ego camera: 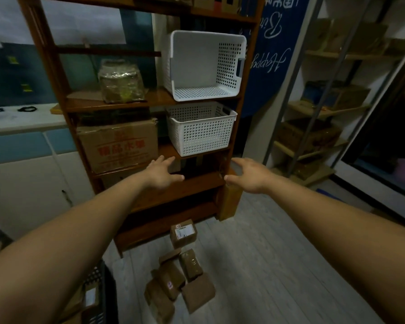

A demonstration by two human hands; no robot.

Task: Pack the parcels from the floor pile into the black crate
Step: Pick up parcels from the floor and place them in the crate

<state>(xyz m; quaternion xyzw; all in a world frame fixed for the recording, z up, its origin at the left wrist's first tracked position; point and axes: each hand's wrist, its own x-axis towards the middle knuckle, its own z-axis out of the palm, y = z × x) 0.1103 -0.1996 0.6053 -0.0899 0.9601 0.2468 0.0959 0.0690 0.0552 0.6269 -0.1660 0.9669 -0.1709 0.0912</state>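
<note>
I find left hand (160, 174) and right hand (248, 176) spread, empty, well apart. Parcel pile (173, 284) lies below, between them; black crate (103, 298) nearer the left.

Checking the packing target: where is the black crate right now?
Head view, bottom left: the black crate stands on the floor beneath the left forearm, left of the brown parcel pile.

shelf unit (185, 190) dead ahead, parcel pile (171, 286) on the floor right in front of it
crate (104, 291) sits left of the pile, near corner; one parcel (183, 235) lies apart, between pile and shelf unit; upper basket (204, 66) over lower basket (201, 129) on the unit's right side; cardboard box (117, 146) just left of the lower basket
</note>
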